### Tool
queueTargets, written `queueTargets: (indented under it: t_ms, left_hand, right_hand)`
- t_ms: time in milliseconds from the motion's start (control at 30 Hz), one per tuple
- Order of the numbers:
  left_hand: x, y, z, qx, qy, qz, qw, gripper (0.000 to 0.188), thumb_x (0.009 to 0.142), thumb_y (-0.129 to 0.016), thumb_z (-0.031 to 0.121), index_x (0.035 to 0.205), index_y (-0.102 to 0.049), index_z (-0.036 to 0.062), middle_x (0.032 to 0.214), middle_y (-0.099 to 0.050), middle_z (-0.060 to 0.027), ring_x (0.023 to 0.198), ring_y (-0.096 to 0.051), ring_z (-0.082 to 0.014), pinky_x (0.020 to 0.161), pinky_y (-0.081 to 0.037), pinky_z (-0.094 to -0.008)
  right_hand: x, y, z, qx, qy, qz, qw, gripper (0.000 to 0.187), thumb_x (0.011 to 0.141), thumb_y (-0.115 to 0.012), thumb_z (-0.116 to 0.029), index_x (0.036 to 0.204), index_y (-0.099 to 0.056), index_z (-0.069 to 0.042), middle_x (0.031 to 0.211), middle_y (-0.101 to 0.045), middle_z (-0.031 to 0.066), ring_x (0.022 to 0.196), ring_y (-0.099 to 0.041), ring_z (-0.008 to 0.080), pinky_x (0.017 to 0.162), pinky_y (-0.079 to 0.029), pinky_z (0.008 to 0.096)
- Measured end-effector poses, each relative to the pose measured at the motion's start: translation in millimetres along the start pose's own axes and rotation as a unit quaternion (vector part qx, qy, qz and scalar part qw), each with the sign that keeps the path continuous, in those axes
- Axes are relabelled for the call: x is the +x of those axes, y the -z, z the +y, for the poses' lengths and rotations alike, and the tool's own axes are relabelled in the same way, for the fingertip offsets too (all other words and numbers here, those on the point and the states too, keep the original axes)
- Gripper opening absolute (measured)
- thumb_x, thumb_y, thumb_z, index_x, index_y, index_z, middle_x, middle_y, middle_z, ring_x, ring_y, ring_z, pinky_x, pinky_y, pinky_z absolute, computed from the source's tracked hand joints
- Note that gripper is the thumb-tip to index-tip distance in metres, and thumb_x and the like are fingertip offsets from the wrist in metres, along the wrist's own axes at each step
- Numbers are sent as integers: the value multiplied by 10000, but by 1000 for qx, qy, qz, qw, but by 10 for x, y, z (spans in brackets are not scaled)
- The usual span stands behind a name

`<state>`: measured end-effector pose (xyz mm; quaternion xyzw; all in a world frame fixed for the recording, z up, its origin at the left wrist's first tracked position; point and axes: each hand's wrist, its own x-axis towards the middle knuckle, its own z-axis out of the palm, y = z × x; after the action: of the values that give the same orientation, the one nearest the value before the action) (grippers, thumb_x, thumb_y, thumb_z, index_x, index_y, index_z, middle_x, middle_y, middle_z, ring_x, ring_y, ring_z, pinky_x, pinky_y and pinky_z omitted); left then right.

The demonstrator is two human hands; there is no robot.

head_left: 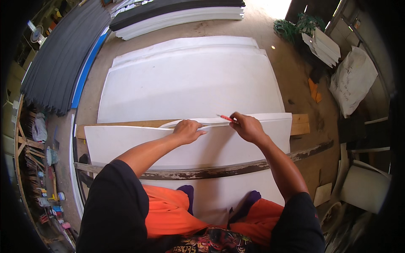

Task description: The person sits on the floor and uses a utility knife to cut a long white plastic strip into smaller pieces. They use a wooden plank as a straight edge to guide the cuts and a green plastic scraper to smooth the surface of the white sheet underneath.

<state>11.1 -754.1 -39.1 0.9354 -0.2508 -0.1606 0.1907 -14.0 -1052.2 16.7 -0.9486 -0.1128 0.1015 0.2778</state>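
Observation:
My left hand [187, 131] has its fingers closed on the upper edge of a white foam sheet [126, 145], which lifts and bows where I pinch it. My right hand [249, 128] grips a red utility knife [228, 119] just to the right, with its thin tip pointing left above the sheet's edge. A narrow white part of the sheet curves up between the two hands. Beneath that edge runs a flat wooden board [300, 124], showing at both ends. Nearer to me, a worn wooden strip [202, 172] lies across the sheet, close to my feet.
A large stack of white sheets [190, 80] lies on the floor beyond my hands. Dark grey sheets [63, 55] are piled at the left, above a cluttered shelf [42, 168]. More black and white sheets [181, 19] lie at the back. A white sack [353, 80] stands right.

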Motion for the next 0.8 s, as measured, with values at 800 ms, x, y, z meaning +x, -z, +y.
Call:
queueTargets:
  t_ms: [800]
  left_hand:
    - [-50,160,43,-91,24,-10,996,410,912,-807,367,1201,-804,76,1029,-784,-227,981,-752,-400,908,-575,-480]
  right_hand:
    - [-3,-21,-528,-247,114,-9,962,291,901,-589,-54,1100,-775,-157,864,-751,116,758,-761,323,643,-594,476]
